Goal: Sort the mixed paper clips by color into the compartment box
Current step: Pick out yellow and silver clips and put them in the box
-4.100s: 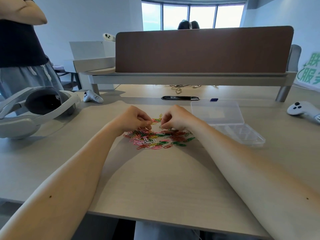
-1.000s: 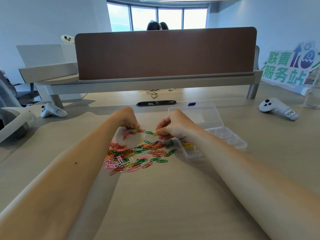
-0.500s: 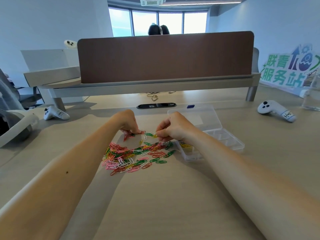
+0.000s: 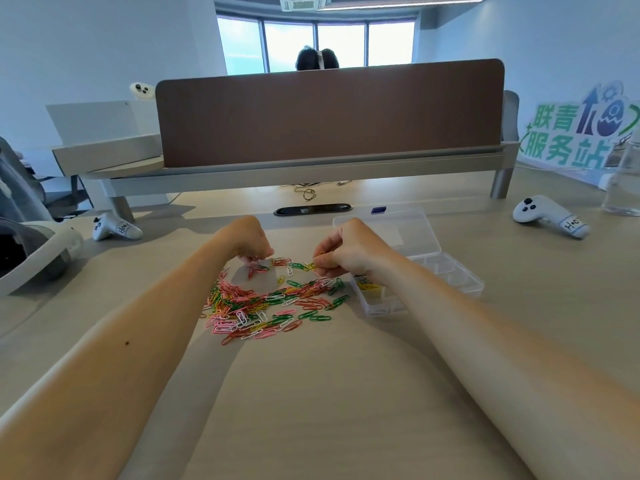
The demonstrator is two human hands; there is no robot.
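Observation:
A loose pile of mixed paper clips (image 4: 268,304), pink, green, red, white and yellow, lies on the wooden table. My left hand (image 4: 247,242) hovers over the pile's far left edge, fingertips curled down onto clips there. My right hand (image 4: 346,249) is at the far right edge, fingers curled and pinching yellow clips. The clear compartment box (image 4: 446,275) sits just right of the pile with its lid (image 4: 391,228) open behind it. Yellow clips (image 4: 370,287) lie in its near left compartment; my right wrist hides part of the box.
White controllers lie at the left (image 4: 116,228) and right (image 4: 550,216). A headset (image 4: 31,254) rests at the far left, a clear bottle (image 4: 623,181) at the far right. A brown desk divider (image 4: 329,112) stands behind, with a person's head above it.
Since four seconds ago the pile has spread toward me and yellow clips have appeared in the box. Over the last second both hands stayed at the pile's far edge, barely shifting.

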